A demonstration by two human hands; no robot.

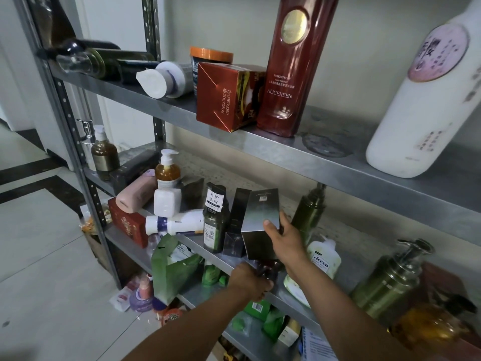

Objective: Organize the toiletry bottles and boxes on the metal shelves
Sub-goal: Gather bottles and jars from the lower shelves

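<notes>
My right hand (285,237) grips a dark grey box (260,222), held upright at the front edge of the middle metal shelf (197,247). Right below it, my left hand (248,281) is closed around a small dark reddish object (269,267); what it is cannot be told. A slim black box (236,225) and a dark green bottle (214,220) stand just left of the grey box. Behind my right hand are an olive pump bottle (311,209) and a white Accen bottle (325,257). On the top shelf (299,152) stand a red box (225,96), a tall red bottle (296,66) and a white bottle (426,100).
The middle shelf's left end holds a pile: a pink bottle (135,192), an amber pump bottle (167,170), a white tube (174,222), a red box (128,222). A green bag (173,267) hangs off the edge. Green packets fill the lower shelf. Bottles lie flat at the top left (104,61).
</notes>
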